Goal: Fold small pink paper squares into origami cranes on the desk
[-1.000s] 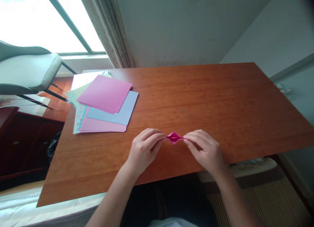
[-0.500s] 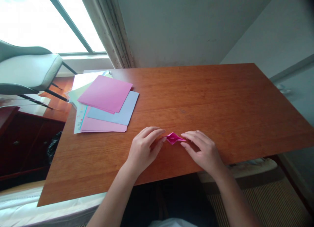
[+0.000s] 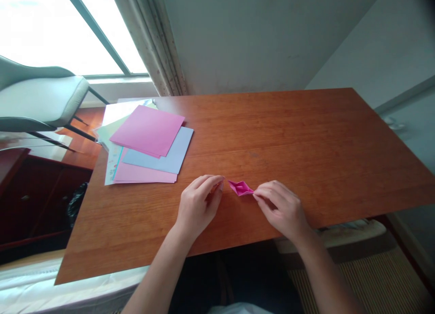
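Note:
A small pink origami boat (image 3: 241, 188) with two pointed ends and an opened middle is near the table's front edge. Its right point is pinched between the thumb and fingers of my right hand (image 3: 279, 207). My left hand (image 3: 200, 203) is just to the left of the boat, apart from its left point. The left thumb and fingertips are brought together, and nothing shows between them. Whether the boat rests on the wooden table (image 3: 306, 142) or is held slightly above it, I cannot tell.
Several paper sheets lie at the table's left side, with pink paper (image 3: 147, 130) on top of blue-grey paper (image 3: 154, 161) and paler sheets beneath. A chair (image 3: 44, 96) stands beyond the left edge, near the window. A curtain (image 3: 149, 37) hangs behind the table.
My left fingers have come off the boat's left point and drawn slightly left, closing together. My right fingers have closed on its right point, and the boat has tilted a little.

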Motion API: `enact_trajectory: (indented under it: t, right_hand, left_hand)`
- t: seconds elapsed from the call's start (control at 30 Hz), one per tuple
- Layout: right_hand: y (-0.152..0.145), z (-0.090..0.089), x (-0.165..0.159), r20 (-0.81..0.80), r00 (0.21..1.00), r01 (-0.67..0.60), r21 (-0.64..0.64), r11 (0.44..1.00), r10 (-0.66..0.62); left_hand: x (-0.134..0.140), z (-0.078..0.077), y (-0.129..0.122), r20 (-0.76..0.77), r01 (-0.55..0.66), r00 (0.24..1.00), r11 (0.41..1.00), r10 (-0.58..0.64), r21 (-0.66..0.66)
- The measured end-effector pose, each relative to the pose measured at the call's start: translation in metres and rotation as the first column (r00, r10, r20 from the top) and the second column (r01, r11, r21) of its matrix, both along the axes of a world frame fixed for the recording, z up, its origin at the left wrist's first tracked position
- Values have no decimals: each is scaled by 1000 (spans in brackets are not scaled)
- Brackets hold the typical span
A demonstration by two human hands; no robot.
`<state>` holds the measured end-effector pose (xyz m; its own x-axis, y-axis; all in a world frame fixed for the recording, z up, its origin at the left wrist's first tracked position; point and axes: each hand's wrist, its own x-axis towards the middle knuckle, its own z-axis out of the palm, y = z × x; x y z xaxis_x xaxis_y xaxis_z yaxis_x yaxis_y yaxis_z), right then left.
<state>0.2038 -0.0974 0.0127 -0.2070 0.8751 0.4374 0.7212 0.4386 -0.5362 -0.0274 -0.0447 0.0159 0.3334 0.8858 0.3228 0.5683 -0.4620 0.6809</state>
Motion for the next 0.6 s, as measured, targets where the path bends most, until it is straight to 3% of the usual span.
enact_trajectory:
  t: [0.13, 0.23, 0.37, 0.6]
  right_hand:
    - [6, 0, 8, 15, 987, 157, 58, 986, -159]
    - [22, 1, 28, 32, 947, 314, 132, 940, -320]
    - [64, -1, 71, 26, 871, 475, 207, 855, -490]
    - [146, -25, 137, 88, 784, 579, 253, 775, -614]
  left_hand:
    - [0, -2, -1, -15, 14, 1000, 1000, -14, 10]
    - [0, -5, -2, -25, 37, 999, 999, -36, 16]
    - [2, -8, -3, -57, 69, 996, 998, -69, 9]
    - [3, -6, -3, -69, 89, 994, 996, -90, -12]
